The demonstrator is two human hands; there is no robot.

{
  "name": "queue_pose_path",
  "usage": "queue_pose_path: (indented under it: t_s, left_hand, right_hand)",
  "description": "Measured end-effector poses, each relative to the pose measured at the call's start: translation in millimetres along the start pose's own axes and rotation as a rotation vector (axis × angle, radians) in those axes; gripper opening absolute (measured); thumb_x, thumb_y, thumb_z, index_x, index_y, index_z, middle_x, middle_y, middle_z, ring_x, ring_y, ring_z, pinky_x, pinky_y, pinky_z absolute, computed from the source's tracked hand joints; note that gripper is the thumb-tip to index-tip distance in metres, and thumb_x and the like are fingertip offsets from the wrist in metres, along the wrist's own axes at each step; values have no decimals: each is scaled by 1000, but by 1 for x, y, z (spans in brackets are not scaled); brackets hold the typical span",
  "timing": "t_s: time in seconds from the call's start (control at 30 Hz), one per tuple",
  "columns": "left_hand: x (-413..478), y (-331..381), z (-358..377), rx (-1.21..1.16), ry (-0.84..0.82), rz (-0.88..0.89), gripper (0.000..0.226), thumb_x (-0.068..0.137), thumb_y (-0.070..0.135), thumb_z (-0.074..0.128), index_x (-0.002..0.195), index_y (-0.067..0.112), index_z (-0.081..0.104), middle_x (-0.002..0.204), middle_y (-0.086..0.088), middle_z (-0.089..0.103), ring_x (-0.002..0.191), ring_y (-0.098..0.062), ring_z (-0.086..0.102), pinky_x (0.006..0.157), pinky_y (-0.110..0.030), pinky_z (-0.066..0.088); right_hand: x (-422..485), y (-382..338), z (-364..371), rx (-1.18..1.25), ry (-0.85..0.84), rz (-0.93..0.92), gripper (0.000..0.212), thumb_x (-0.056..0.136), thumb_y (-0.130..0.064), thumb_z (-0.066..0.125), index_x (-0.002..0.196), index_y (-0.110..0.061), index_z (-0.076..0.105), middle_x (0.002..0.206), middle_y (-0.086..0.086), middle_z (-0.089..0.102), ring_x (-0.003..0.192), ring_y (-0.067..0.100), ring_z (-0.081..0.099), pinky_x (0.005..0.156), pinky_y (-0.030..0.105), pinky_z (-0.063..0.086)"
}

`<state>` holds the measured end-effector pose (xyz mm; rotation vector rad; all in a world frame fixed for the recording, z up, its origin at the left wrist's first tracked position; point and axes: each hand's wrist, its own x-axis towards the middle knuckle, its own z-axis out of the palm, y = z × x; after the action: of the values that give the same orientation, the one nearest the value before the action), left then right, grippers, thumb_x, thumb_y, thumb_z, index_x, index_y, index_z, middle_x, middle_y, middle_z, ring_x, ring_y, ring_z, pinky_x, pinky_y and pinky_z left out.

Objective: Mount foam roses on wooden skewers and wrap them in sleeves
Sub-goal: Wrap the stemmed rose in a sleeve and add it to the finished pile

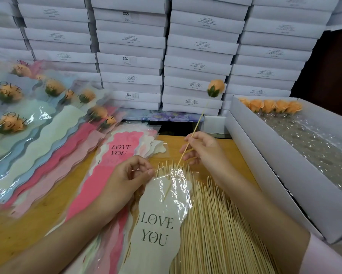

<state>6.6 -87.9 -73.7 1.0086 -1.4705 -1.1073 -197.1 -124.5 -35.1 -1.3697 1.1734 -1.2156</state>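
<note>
My right hand (203,149) gripping a rose-topped skewer (196,128) above the skewer pile (215,224), my left hand (129,175) pinching the cream sleeve (158,224) on it

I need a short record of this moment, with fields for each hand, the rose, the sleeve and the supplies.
left hand: pinches top edge of cream sleeve
right hand: pinches skewer, its lower end entering the sleeve
rose: orange, mounted on skewer top
loose skewers: heap on table, partly under sleeve
wrapped roses: pile at left
</note>
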Motion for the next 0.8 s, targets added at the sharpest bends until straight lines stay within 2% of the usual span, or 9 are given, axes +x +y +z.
queue_pose_path:
  t_s: [0.1, 0.2, 0.33, 0.47, 0.53, 0.6, 0.7, 0.73, 0.8]
  left_hand:
    - [0, 0, -1, -24, 7, 3, 7, 90, 0, 61, 88, -4, 55, 61, -6, 50, 41, -9, 42, 42, -16, 37]
    - [1, -1, -2, -46, 9, 8, 6, 90, -1, 60, 86, 0, 56, 54, 5, 52, 41, -7, 43, 42, -15, 38]
    - [2, -3, -6, -85, 36, -3, 9, 88, 9, 65, 86, 6, 57, 56, 3, 51, 42, -8, 43, 43, -15, 37]
    - [1, -3, -9, -157, 45, -24, 21, 79, 23, 70, 89, 7, 60, 63, 2, 55, 48, -6, 46, 46, -14, 40]
    - [2, -3, -9, -222, 30, -35, 19, 77, 24, 70, 88, 10, 64, 73, -3, 65, 61, -9, 60, 56, -15, 50]
    - [3, -4, -10, -314, -14, -82, 12, 79, 23, 67, 86, 13, 70, 87, -6, 72, 78, -15, 69, 68, -15, 54]
    - [1, -4, -8, -364, -148, -194, 29, 76, 30, 77, 100, 13, 74, 108, -5, 74, 101, -15, 70, 76, -14, 53]
    - [0, -1, -6, -322, -195, -211, 32, 71, 34, 82, 97, 18, 76, 103, -2, 75, 99, -11, 70, 74, -12, 52]
    - [-4, 3, -4, -245, -242, -228, 13, 63, 33, 84, 74, 39, 78, 77, 10, 75, 75, 1, 71, 59, -6, 50]
  right_hand:
    - [-2, 3, 3, -97, -97, 28, 15, 102, -17, 47, 94, -16, 60, 76, -5, 73, 63, 6, 67, 51, 17, 49]
    - [-3, 5, 5, -144, -157, 47, 12, 100, -20, 52, 94, -15, 62, 83, -3, 74, 70, 7, 71, 59, 23, 54]
    - [-6, 4, 8, -92, -199, 71, 10, 98, -20, 56, 95, -11, 59, 80, -3, 75, 64, 8, 71, 51, 17, 50]
    - [-6, 4, 9, -73, -211, 90, 6, 97, -17, 59, 92, -13, 59, 86, 3, 75, 57, 9, 64, 52, 20, 51]
    - [-5, 4, 8, -62, -198, 85, 6, 96, -17, 60, 90, -15, 60, 87, 5, 75, 63, 15, 65, 58, 25, 56]
    - [-4, 4, 7, -55, -176, 71, 7, 95, -16, 61, 88, -16, 61, 89, 7, 75, 64, 15, 65, 62, 27, 59]
    - [-1, 3, 4, -41, -138, 45, 8, 93, -15, 63, 87, -19, 62, 88, 6, 76, 64, 12, 64, 59, 23, 55]
    - [-1, 3, 3, -40, -128, 37, 8, 93, -15, 63, 87, -20, 62, 86, 5, 76, 67, 13, 63, 59, 22, 53]
    - [1, 4, 2, -37, -116, 25, 8, 91, -14, 65, 90, -21, 61, 85, 3, 76, 71, 15, 64, 60, 22, 51]
